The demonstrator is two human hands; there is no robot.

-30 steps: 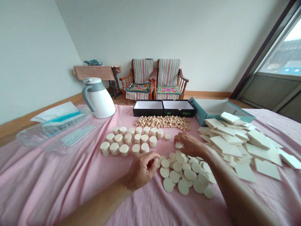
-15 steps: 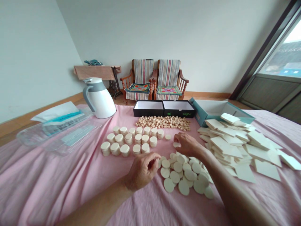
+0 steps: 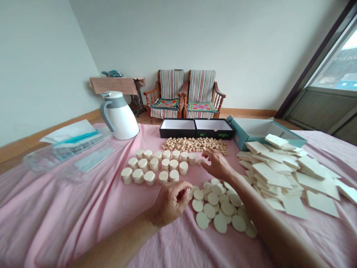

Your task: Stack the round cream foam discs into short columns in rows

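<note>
My right hand (image 3: 216,163) reaches to the end of the back row of stacks. Its thumb and fingers close round a pale wooden disc (image 3: 199,162) low over the cloth. My left hand (image 3: 170,203) rests in front of the stacks with thumb and fingers pinched together; whatever it holds, if anything, is hidden. Loose wooden discs (image 3: 209,210) lie in a heap between my forearms, beside the left fingertips. Several short stacks of discs (image 3: 149,176) stand in three rows to the left, on a pink cloth (image 3: 122,223).
Small round wooden pieces (image 3: 195,144) lie behind the stacks, before two black boxes (image 3: 178,132). At right, square wooden sheets (image 3: 273,175) are heaped against a teal box (image 3: 242,136). A white jug (image 3: 122,121) and clear plastic packaging (image 3: 75,156) stand left.
My right hand has moved left and away from me, carrying a disc to the single disc at the end of the back row. My left hand has barely moved.
</note>
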